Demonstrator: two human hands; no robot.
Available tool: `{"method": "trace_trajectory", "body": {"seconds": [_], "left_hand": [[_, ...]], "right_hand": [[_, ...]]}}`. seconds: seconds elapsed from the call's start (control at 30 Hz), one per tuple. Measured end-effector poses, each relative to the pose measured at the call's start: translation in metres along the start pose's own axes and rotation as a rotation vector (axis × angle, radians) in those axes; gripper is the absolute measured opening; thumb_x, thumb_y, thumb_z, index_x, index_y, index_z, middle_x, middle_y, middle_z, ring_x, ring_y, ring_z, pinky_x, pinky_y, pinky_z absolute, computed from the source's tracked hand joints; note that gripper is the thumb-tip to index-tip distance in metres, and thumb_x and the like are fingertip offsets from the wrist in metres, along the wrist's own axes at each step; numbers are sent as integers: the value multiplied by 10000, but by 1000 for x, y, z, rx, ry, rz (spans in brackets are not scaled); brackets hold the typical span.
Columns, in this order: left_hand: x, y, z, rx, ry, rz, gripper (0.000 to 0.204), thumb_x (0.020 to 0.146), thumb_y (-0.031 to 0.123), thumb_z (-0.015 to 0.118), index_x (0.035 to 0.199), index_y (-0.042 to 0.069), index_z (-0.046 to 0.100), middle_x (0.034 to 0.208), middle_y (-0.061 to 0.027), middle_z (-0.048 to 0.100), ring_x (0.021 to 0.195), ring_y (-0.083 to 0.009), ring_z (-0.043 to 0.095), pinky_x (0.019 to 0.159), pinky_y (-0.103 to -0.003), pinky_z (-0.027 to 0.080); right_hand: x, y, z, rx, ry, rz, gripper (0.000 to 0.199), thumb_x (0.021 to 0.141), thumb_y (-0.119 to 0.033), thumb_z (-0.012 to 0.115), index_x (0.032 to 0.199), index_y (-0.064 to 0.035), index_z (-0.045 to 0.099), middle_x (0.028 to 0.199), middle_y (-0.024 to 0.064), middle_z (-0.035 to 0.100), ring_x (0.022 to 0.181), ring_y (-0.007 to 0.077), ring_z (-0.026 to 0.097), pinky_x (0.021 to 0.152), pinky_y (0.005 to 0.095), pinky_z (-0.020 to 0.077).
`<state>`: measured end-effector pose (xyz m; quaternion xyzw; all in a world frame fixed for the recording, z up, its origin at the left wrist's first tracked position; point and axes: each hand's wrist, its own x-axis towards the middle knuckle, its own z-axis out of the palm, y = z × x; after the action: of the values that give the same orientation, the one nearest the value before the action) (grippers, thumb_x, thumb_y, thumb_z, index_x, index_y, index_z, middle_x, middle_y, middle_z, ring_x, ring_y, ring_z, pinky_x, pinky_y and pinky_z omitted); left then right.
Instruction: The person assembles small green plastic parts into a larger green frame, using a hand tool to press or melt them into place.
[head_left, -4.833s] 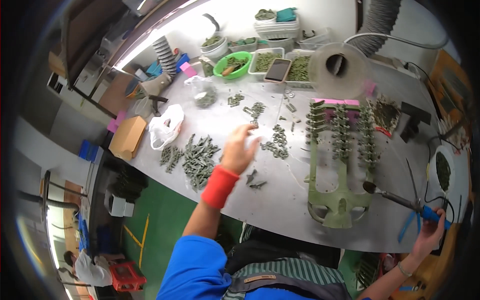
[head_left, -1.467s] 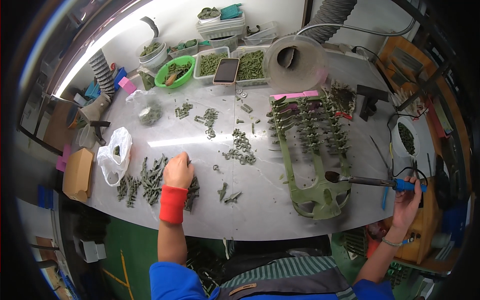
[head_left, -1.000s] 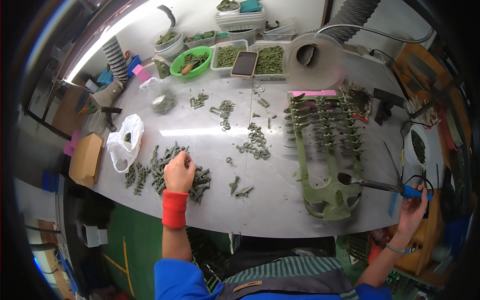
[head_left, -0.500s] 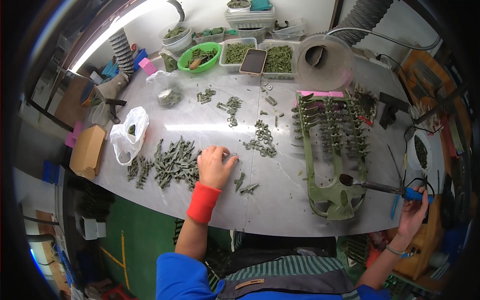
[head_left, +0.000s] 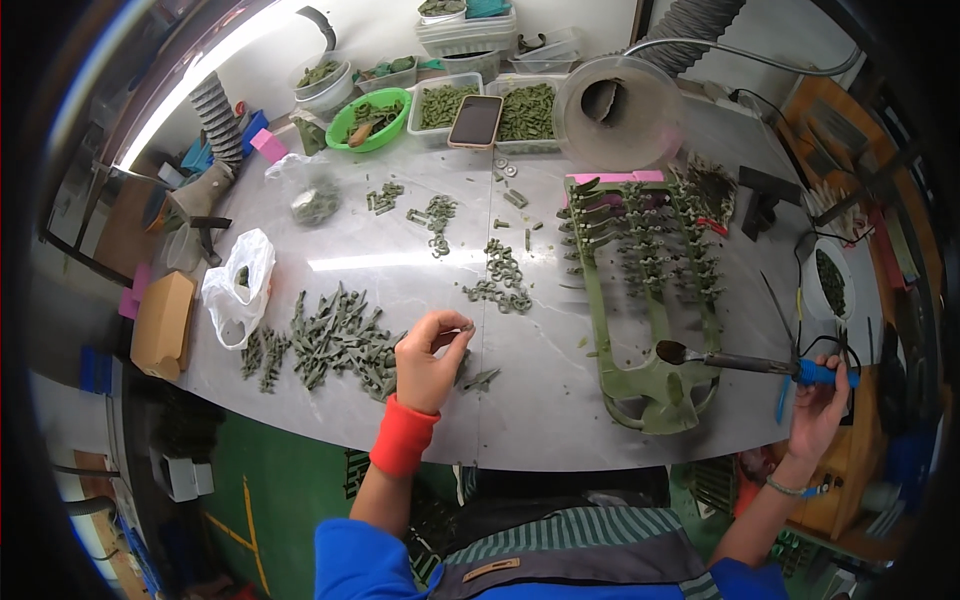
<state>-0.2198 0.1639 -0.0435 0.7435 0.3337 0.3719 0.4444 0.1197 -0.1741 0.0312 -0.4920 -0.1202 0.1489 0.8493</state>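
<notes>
My left hand (head_left: pixel 430 362), with a red wristband, is raised just over the table. Its thumb and forefinger pinch a small grey-green part (head_left: pixel 469 328), perhaps a ring. Left of that hand lies a heap of pointed grey-green wax pieces (head_left: pixel 335 340), and a few more (head_left: pixel 481 380) lie under it. At the right, my right hand (head_left: pixel 820 405) grips the blue handle of a soldering iron (head_left: pixel 740 362). The iron's dark, spoon-like tip hangs over the lower part of a green wax frame (head_left: pixel 592 330), whose bars carry rows of small pieces.
Small ring-shaped pieces (head_left: pixel 502 275) are scattered mid-table. Behind stand tubs of green parts (head_left: pixel 527 112), a phone (head_left: pixel 475 121), a green bowl (head_left: pixel 378 118) and a wide extraction hood (head_left: pixel 620 115). A white plastic bag (head_left: pixel 240 285) and cardboard box (head_left: pixel 163 325) lie left.
My left hand's fingertips have closed on the small part and lifted it off the table. The iron stays in my right hand. The whole view has shifted slightly.
</notes>
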Motion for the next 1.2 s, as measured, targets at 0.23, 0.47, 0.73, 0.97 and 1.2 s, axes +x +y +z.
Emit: {"method": "trace_trajectory", "body": {"seconds": [0.23, 0.47, 0.73, 0.97, 1.2], "left_hand": [[-12, 27, 7, 184, 120, 348, 372, 787, -121, 626, 1102, 3, 471, 930, -114, 656, 839, -174, 655, 726, -272, 540], [-11, 38, 4, 350, 168, 674, 407, 717, -134, 669, 1056, 10, 493, 939, -131, 652, 858, -295, 644, 719, -339, 531], [-14, 40, 1, 369, 196, 695, 480, 714, -161, 660, 1076, 45, 420, 931, -140, 640, 840, -294, 646, 743, -372, 533], [-18, 38, -2, 349, 234, 672, 469, 718, -166, 659, 1069, 45, 429, 895, -137, 621, 780, -248, 642, 699, -331, 527], [-20, 37, 0, 300, 228, 537, 419, 736, -140, 677, 1057, 13, 455, 873, -121, 611, 708, -196, 599, 662, -281, 507]], "right_hand": [[1, 1, -3, 4, -40, 26, 185, 944, -251, 565, 972, -70, 544, 960, 31, 575, 675, 51, 532, 598, 166, 476], [0, 3, 0, 15, -33, 33, 177, 945, -245, 565, 970, -72, 540, 956, 28, 568, 669, 52, 520, 604, 177, 469], [-1, 3, 4, 5, -39, 30, 180, 960, -238, 531, 938, -59, 532, 943, 43, 542, 671, 69, 522, 600, 181, 472], [-1, 2, 1, 12, -41, 51, 183, 951, -247, 551, 956, -66, 525, 952, 31, 550, 670, 68, 508, 630, 196, 460], [-2, 2, 4, 2, -44, 42, 170, 956, -246, 542, 965, -77, 532, 950, 27, 562, 667, 53, 521, 599, 177, 462]]}}
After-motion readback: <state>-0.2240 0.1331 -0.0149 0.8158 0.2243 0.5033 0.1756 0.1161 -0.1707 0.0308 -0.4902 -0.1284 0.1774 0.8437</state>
